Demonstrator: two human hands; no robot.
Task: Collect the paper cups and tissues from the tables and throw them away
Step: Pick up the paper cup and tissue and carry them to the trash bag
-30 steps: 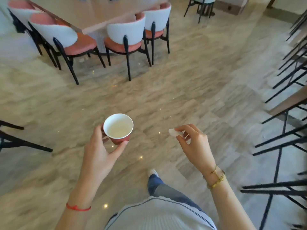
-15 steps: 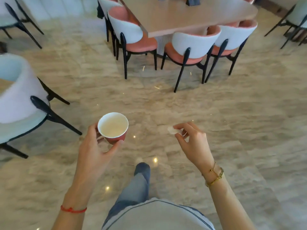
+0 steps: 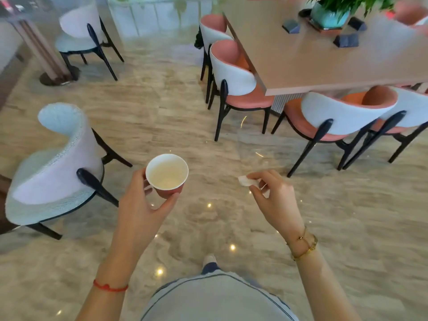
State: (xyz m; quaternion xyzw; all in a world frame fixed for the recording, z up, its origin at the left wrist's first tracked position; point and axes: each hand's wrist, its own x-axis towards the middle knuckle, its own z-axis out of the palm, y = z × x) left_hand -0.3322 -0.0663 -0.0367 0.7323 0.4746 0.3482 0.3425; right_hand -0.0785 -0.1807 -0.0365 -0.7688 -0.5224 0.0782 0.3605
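My left hand [image 3: 141,205] grips a red paper cup [image 3: 167,174] with a white inside, held upright in front of me over the floor. The cup looks empty. My right hand [image 3: 275,200] pinches a small crumpled white tissue [image 3: 245,181] between thumb and fingertips, level with the cup and to its right. Both hands hover above the marble floor, apart from each other.
A long tan table [image 3: 324,56] with a potted plant [image 3: 331,12] and dark small blocks stands at the upper right, ringed by pink-and-white chairs [image 3: 236,77]. A pale chair [image 3: 55,172] is close on my left, another [image 3: 81,35] farther back beside a column base [image 3: 55,77].
The view has swung left as I walk: the long table has slid to the right and the pale chairs on the left came into view. Both hands keep their hold.
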